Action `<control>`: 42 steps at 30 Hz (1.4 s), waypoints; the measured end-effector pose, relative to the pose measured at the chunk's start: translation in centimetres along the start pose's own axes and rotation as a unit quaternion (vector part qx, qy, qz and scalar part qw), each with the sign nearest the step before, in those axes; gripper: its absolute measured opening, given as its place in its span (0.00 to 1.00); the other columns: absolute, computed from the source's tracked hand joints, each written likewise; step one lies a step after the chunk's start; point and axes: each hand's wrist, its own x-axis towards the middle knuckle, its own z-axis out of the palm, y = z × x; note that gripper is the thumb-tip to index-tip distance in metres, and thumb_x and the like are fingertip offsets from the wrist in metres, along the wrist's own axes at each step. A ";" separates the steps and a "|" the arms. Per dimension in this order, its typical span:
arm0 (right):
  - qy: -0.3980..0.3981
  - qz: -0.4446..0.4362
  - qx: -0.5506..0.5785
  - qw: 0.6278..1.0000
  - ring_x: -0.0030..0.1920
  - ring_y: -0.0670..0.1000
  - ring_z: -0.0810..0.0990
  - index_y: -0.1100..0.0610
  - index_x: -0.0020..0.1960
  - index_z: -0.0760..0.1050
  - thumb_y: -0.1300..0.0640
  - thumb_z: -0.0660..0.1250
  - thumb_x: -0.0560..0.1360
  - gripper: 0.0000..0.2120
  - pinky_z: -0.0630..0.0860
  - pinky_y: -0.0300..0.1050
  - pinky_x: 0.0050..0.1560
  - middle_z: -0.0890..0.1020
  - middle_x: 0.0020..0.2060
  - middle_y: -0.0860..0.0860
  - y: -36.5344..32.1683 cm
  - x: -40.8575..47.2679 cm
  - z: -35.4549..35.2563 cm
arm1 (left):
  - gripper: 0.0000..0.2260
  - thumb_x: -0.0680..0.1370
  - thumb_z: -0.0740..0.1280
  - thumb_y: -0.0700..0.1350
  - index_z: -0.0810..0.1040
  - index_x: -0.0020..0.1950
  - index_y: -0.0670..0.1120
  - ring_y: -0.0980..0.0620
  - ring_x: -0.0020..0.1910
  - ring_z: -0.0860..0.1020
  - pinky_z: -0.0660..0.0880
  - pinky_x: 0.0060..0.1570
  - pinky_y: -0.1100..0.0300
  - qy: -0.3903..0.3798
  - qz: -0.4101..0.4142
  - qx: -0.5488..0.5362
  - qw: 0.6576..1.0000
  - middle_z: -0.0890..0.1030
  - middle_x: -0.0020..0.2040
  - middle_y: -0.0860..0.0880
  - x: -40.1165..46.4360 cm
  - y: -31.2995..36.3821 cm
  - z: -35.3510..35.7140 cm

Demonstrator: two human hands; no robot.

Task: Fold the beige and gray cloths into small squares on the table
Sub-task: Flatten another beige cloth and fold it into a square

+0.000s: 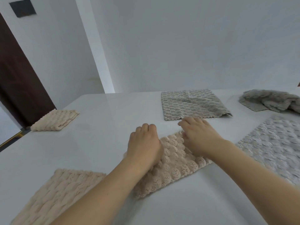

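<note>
- Tabletop (100, 111): carries every cloth we see.
- Beige cloth (177, 161): a half-folded strip at centre; plush pile could spring open if we lift early.
- Left hand (144, 143), right hand (199, 137): fingers curled, holding the far edge.

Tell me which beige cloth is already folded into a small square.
The thick beige cloth at the table's far left edge. The beige cloth under both hands is a long strip, and the near-left beige cloth lies flat and larger.

Two bare forearms, no sleeves; hands (172, 140) without rings or watch.
</note>
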 end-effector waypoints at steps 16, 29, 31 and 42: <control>-0.136 0.069 0.064 0.986 0.78 0.47 0.40 0.50 0.79 0.41 0.44 0.40 0.83 0.27 0.40 0.50 0.77 0.42 0.79 0.48 2.5 -3.1 2.0 | 0.27 0.83 0.42 0.56 0.43 0.81 0.47 0.49 0.79 0.42 0.38 0.76 0.48 -0.175 -0.088 0.017 0.981 0.44 0.81 0.50 -5.7 -1.5 1.0; -0.106 0.072 0.073 0.989 0.78 0.48 0.41 0.50 0.80 0.43 0.44 0.40 0.82 0.27 0.39 0.50 0.77 0.44 0.79 0.48 2.0 -3.2 2.9 | 0.32 0.79 0.37 0.59 0.45 0.81 0.47 0.51 0.79 0.43 0.39 0.77 0.52 -0.120 -0.020 -0.009 0.993 0.46 0.81 0.49 -6.4 1.7 2.6; -0.103 0.127 0.050 0.985 0.78 0.51 0.42 0.54 0.80 0.44 0.45 0.39 0.82 0.28 0.38 0.53 0.76 0.45 0.79 0.50 2.1 -3.1 2.7 | 0.29 0.82 0.41 0.57 0.43 0.81 0.47 0.52 0.79 0.41 0.38 0.77 0.53 -0.141 -0.034 -0.007 0.989 0.44 0.81 0.50 -6.8 0.8 2.0; -0.099 0.040 0.091 0.990 0.78 0.50 0.43 0.49 0.79 0.45 0.45 0.40 0.83 0.26 0.40 0.52 0.76 0.46 0.79 0.48 -0.8 -2.4 3.3 | 0.27 0.83 0.42 0.55 0.48 0.81 0.45 0.49 0.79 0.45 0.42 0.77 0.48 -0.123 -0.003 -0.013 0.992 0.48 0.81 0.49 -4.5 3.7 2.2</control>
